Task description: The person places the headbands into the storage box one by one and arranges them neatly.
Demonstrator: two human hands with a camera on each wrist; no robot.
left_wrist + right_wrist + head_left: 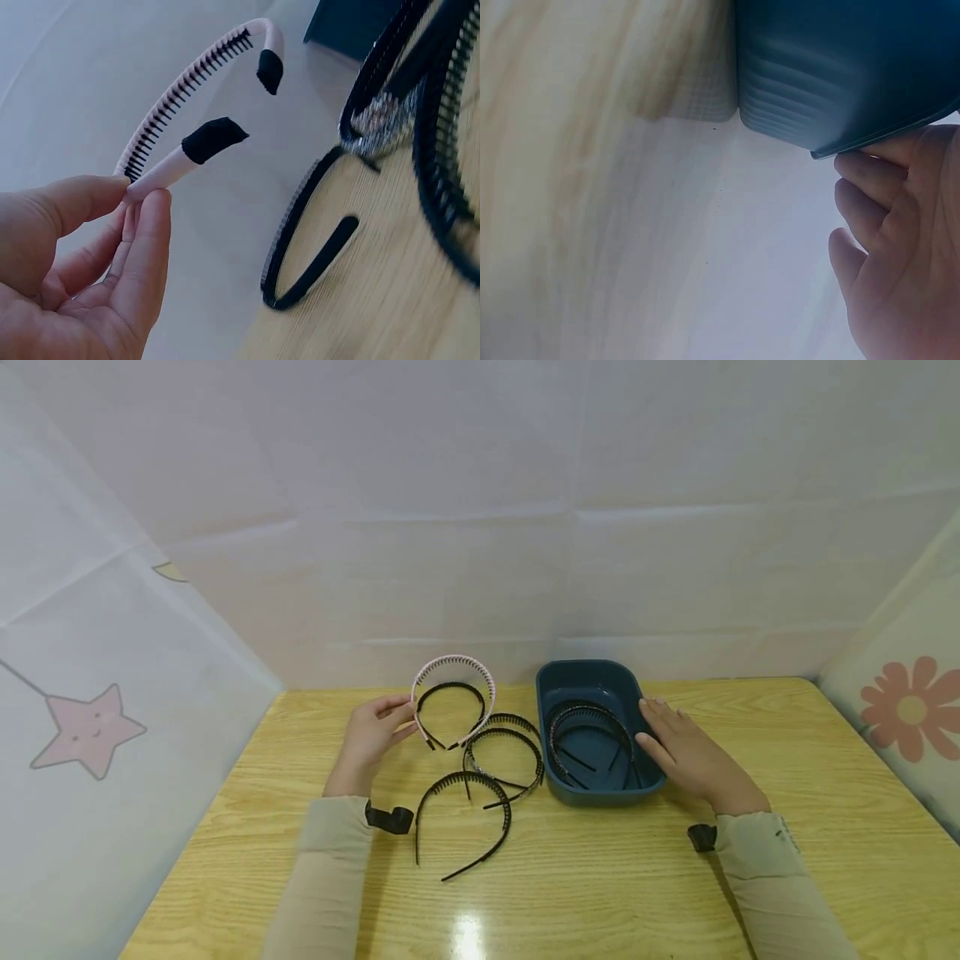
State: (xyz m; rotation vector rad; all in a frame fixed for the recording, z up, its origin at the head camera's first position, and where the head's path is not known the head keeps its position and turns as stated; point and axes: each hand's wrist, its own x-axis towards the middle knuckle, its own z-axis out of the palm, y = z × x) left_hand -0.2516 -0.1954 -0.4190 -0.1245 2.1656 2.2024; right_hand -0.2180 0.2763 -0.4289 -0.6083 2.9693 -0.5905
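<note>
My left hand [371, 731] pinches a pale pink headband [453, 657] near one end, between thumb and fingertips. Dark teeth line its inner side and both ends have black tips, as the left wrist view shows. The band is raised with its arch up, in front of a black headband [451, 684] on the table. My right hand [686, 756] lies along the right side of a dark blue bin [600, 798], fingers fairly straight at its rim. Inside the bin are black toothed headbands [581, 704], overlapping one another.
Two overlapping black headbands [513, 717], one with a glittery part, lie just left of the bin. Another black headband [462, 775] lies nearer the front. The wooden table [570, 885] ends at a pale cloth backdrop [465, 568].
</note>
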